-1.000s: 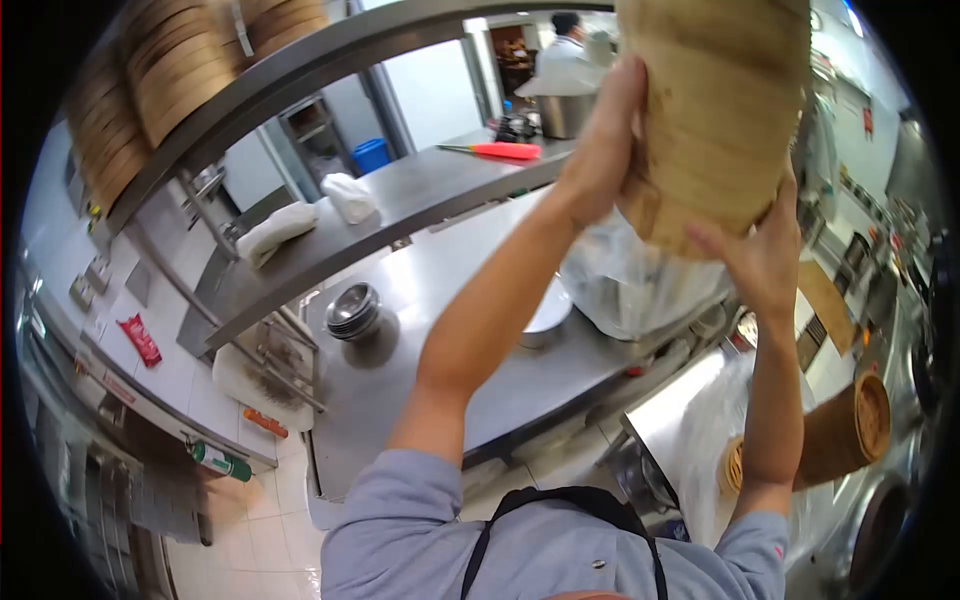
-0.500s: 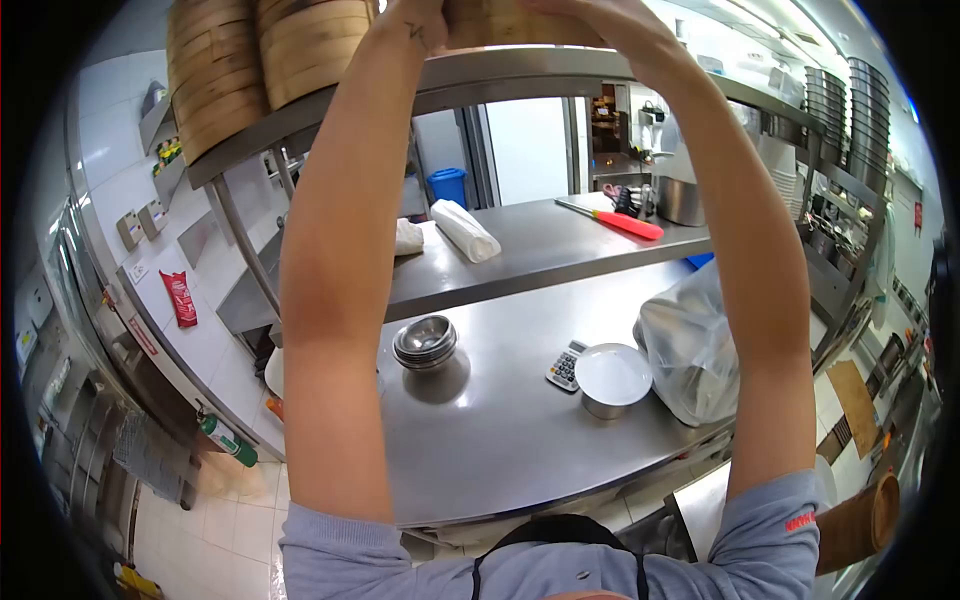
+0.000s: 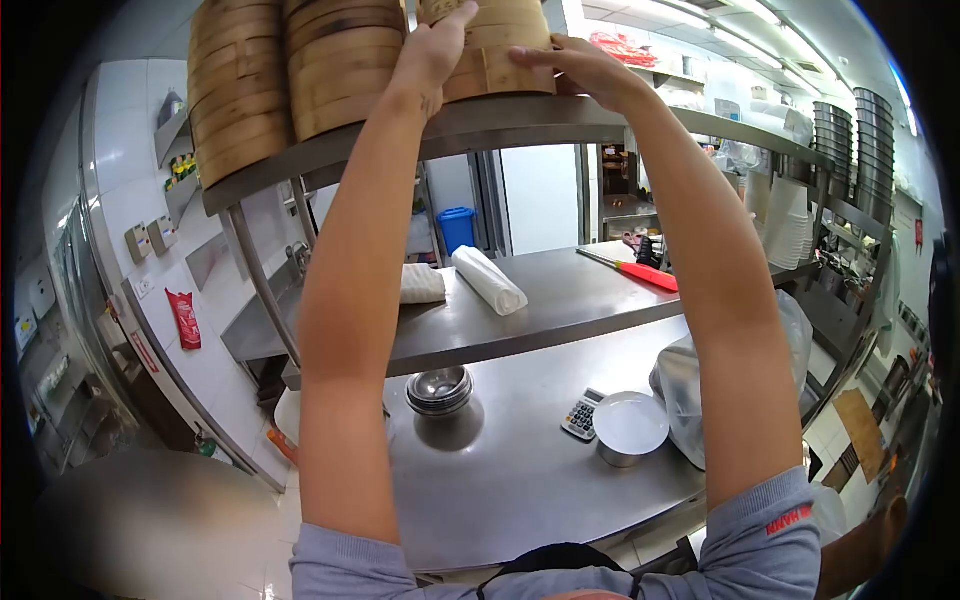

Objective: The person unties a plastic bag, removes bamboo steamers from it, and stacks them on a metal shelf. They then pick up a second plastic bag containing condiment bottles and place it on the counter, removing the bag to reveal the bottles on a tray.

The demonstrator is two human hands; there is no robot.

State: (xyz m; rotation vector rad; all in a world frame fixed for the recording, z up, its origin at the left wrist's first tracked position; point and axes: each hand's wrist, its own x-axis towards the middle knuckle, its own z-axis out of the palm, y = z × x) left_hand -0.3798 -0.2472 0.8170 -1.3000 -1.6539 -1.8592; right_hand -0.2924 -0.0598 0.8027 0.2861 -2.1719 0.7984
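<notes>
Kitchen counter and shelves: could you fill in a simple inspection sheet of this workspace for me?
Surface: metal counter, shiny, reflecting light.
Job's things: bamboo steamer stack at the top shelf, beside two more stacks.
Clutter: metal bowls, calculator, white dish and plastic bag on the counter; red-handled tool and white roll on the lower shelf.
Grippers: bare hands; left hand and right hand both on the steamer stack.
Cables: nothing seen.
Surroundings: blue bin behind; lower left blurred.

Single head-worn camera, set above the chest, facing forward and down. Both forearms [image 3: 345, 320] pass close to the lens, rising toward the steamer stack [image 3: 505, 65] at the top edge. The counter [image 3: 530, 510] lies below; the upper shelf [image 3: 520, 116] crosses ahead. Wide, curved field, dark at the corners.
</notes>
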